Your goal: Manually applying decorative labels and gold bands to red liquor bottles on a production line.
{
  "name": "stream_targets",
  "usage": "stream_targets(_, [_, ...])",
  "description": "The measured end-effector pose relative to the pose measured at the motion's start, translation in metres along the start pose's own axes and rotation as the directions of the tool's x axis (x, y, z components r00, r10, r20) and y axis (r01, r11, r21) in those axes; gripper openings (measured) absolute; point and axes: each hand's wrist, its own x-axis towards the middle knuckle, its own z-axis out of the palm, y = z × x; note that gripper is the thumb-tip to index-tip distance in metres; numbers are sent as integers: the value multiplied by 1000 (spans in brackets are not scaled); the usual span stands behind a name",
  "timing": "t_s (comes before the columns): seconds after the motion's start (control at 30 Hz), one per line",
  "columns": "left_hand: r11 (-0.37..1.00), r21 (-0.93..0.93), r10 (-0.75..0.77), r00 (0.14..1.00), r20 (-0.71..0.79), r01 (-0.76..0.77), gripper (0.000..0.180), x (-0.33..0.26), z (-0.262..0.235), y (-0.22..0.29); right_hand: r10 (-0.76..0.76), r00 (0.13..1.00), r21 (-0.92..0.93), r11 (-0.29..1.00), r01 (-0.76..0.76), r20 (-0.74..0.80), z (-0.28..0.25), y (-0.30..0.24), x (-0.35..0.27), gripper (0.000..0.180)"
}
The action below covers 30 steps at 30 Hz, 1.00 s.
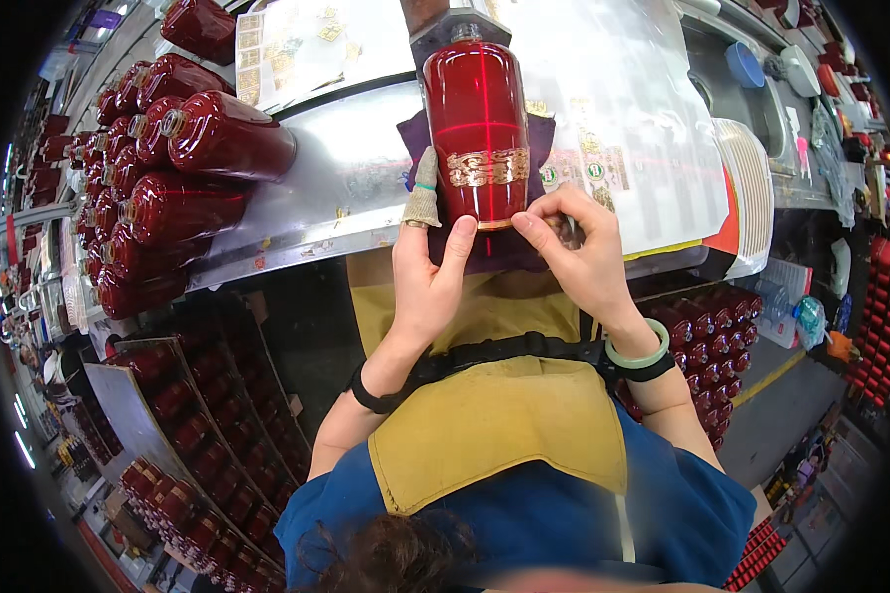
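Observation:
A red glass bottle (475, 99) lies on its side on a dark purple cloth (541, 148), its neck pointing away from me. An ornate gold band (488, 167) crosses its lower part, and red light lines form a cross on the glass. My left hand (428, 277) is closed round the bottle's left side near the base, thumb at the bottom edge. A grey fabric finger cover (423, 193) sits on one of its fingers. A thin gold strip (494, 226) runs along the base edge. My right hand (578, 242) pinches at that strip's right end; its other fingers are curled and partly hidden.
Many red bottles (232, 133) lie stacked at the left of the metal table (316, 188). White sheets with gold decals (603, 173) spread to the right, and another decal sheet (316, 44) lies at the back left. A sink (707, 59) stands far right. Racks of bottles (702, 341) are below.

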Motion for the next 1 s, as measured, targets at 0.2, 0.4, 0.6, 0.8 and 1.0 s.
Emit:
stream_targets(0.2, [1000,19,-16,999,39,15,61,-1,0,5,-17,1000,1,1000,17,-12,0,0,-1,16])
stream_targets(0.4, [1000,14,-25,999,40,24,61,-2,1,4,-37,999,-20,999,36,-16,-1,-1,-1,15])
stream_targets(0.6, [999,-36,-6,1000,23,7,60,-1,1,-4,-25,999,-13,1000,25,-24,0,-1,0,15])
stream_targets(0.8, [1000,-12,-18,999,-33,17,63,-2,-1,-1,-54,998,-17,998,54,-12,3,-1,2,14])
stream_targets(1.0, [987,142,82,996,-28,-77,67,-1,2,-8,-22,999,-47,999,20,-36,4,4,-1,14])
